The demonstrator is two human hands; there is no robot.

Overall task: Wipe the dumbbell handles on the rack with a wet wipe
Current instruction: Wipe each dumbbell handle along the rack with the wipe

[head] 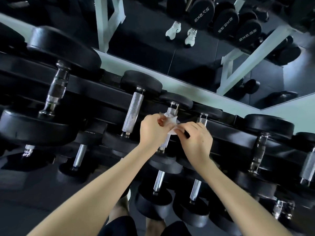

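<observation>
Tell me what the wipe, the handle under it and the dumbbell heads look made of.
The wipe looks like thin white nonwoven cloth or paper, crumpled and limp. The handle is bright metal, probably chromed steel, finely knurled. The heads are matte black, likely rubber or urethane-coated, with only dull sheen.

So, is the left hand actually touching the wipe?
Touching. The head view shows the left hand pinching the white wipe at the dumbbell handle.
</observation>
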